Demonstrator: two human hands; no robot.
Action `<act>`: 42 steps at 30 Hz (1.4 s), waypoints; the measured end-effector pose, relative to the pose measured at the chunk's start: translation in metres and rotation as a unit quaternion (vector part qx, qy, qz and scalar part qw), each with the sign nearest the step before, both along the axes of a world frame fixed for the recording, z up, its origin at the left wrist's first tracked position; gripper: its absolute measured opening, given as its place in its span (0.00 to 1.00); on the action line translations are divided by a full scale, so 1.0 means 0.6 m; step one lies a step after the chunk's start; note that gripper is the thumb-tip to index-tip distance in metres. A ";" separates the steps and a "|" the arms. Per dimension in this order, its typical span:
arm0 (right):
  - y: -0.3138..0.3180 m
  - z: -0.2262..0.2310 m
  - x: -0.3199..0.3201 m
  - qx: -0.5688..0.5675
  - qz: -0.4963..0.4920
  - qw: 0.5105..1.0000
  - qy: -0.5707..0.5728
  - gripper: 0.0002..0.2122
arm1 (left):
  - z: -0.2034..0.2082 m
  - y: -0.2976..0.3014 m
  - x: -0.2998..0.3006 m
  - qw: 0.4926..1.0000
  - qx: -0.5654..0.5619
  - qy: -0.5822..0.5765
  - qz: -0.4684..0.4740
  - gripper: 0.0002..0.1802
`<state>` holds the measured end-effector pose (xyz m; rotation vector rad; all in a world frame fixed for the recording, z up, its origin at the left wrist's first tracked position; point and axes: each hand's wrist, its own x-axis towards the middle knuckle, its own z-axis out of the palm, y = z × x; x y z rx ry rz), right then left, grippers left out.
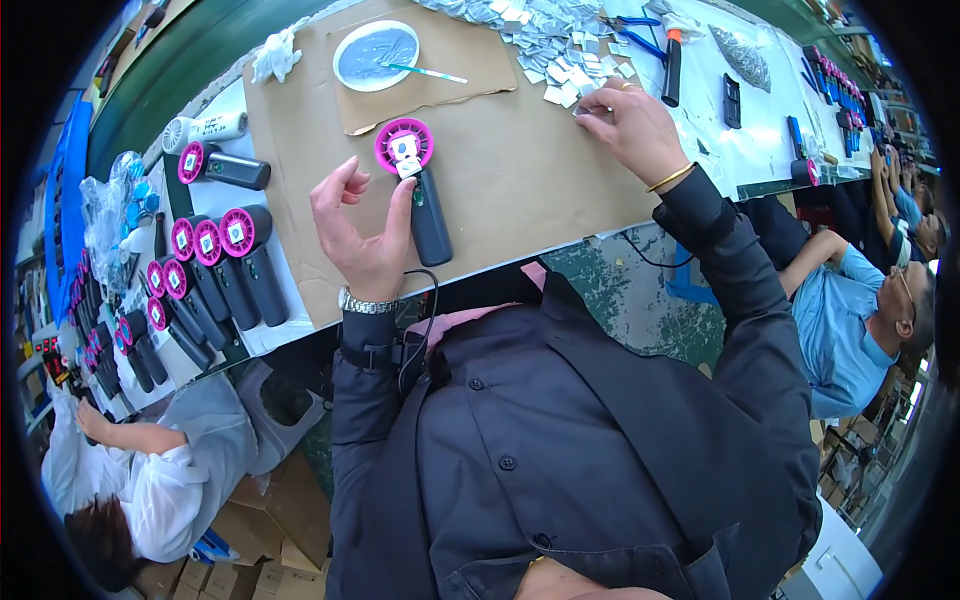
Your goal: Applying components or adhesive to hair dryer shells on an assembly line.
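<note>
A handheld fan with a pink-rimmed round head point(424, 137) and a dark grey handle point(431, 225) lies on brown cardboard in front of me. White square pieces point(405, 158) sit on its head and at the top of the handle. My left hand point(366, 228) is beside the fan, thumb and fingers apart, the thumb tip close to the lower white square. Out to the right, my right hand point(636, 128) pinches a small pale piece point(580, 112) at the near edge of a pile of silvery-white squares point(565, 60).
A white bowl point(376, 56) of grey paste, with a thin stick point(428, 73) across its rim, stands on a cardboard sheet. Several pink-headed fans point(238, 232) line the left. An orange-and-black hammer point(672, 70) and blue-handled pliers point(638, 38) lie right. Other people sit on both sides.
</note>
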<state>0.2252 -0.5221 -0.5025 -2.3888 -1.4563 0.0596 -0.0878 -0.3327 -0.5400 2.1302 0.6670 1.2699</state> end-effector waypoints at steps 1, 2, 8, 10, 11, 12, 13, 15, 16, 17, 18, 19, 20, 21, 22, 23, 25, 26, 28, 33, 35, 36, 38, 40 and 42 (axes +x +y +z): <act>-0.001 -0.001 0.003 0.006 0.002 1.000 0.025 0.09 | 0.000 0.002 -0.001 1.000 -0.004 0.005 0.000 0.38; -0.007 0.002 0.008 0.007 0.005 1.000 0.028 0.09 | 0.001 0.003 0.001 1.000 -0.003 0.007 0.004 0.38; -0.008 0.046 -0.018 0.028 0.006 0.983 0.179 0.09 | -0.001 0.011 0.014 0.999 0.011 -0.004 -0.033 0.49; -0.001 0.069 -0.034 0.052 0.015 0.975 0.215 0.08 | -0.004 0.014 0.018 0.999 0.008 -0.005 -0.044 0.52; 0.013 0.084 -0.049 0.073 0.060 0.972 0.215 0.09 | -0.004 0.014 0.018 0.999 -0.001 -0.001 -0.047 0.54; 0.032 0.099 -0.066 0.095 0.104 0.967 0.215 0.09 | -0.005 0.015 0.018 0.999 -0.009 0.003 -0.050 0.57; 0.051 0.110 -0.080 0.116 0.147 0.959 0.213 0.09 | -0.007 0.015 0.021 0.998 -0.018 0.006 -0.053 0.59; 0.099 0.123 -0.108 0.119 0.181 0.947 0.238 0.09 | -0.015 0.017 0.026 0.998 -0.035 0.008 -0.058 0.60; 0.118 0.126 -0.121 0.123 0.209 0.935 0.258 0.10 | -0.018 0.018 0.031 0.996 -0.051 0.006 -0.069 0.61; 0.135 0.124 -0.132 0.123 0.208 0.935 0.258 0.10 | -0.018 0.017 0.033 0.994 -0.068 0.004 -0.080 0.62; 0.153 0.121 -0.140 0.119 0.224 0.937 0.239 0.10 | -0.018 0.014 0.034 0.995 -0.067 0.005 -0.080 0.62; 0.170 0.117 -0.146 0.115 0.240 0.939 0.219 0.09 | -0.017 0.012 0.034 0.994 -0.074 0.006 -0.078 0.63; 0.184 0.112 -0.150 0.110 0.257 0.939 0.200 0.09 | -0.016 0.010 0.033 0.994 -0.081 0.007 -0.075 0.63; 0.194 0.105 -0.153 0.110 0.258 0.938 0.201 0.09 | -0.016 0.009 0.031 0.993 -0.088 0.007 -0.072 0.63; 0.203 0.095 -0.156 0.097 0.255 0.937 0.218 0.09 | -0.015 0.008 0.029 0.994 -0.088 0.008 -0.070 0.63; 0.209 0.085 -0.159 0.082 0.252 0.935 0.234 0.09 | -0.012 0.006 0.026 0.994 -0.083 0.011 -0.071 0.63; 0.221 0.076 -0.159 0.066 0.248 0.933 0.252 0.08 | -0.010 0.005 0.021 0.994 -0.074 0.015 -0.074 0.63; 0.226 0.073 -0.158 0.055 0.256 0.933 0.247 0.08 | -0.010 0.006 0.021 0.994 -0.075 0.016 -0.074 0.63; 0.234 0.069 -0.156 0.032 0.271 0.933 0.236 0.08 | -0.012 0.008 0.020 0.995 -0.059 0.023 -0.073 0.64; 0.245 0.076 -0.154 0.002 0.268 0.937 0.223 0.08 | -0.011 0.011 0.020 0.996 -0.037 0.039 -0.067 0.64; 0.246 0.079 -0.152 -0.021 0.270 0.937 0.222 0.08 | -0.011 0.012 0.020 0.996 -0.037 0.040 -0.067 0.64; 0.247 0.080 -0.152 -0.032 0.271 0.936 0.221 0.08 | -0.011 0.012 0.020 0.996 -0.036 0.041 -0.067 0.64; 0.248 0.076 -0.153 -0.036 0.270 0.935 0.225 0.08 | -0.011 0.012 0.020 0.996 -0.036 0.043 -0.067 0.64; 0.250 0.074 -0.154 -0.043 0.270 0.933 0.232 0.08 | -0.010 0.012 0.019 0.996 -0.031 0.046 -0.065 0.64; 0.252 0.077 -0.152 -0.048 0.267 0.934 0.233 0.08 | -0.011 0.012 0.019 0.996 -0.029 0.049 -0.065 0.63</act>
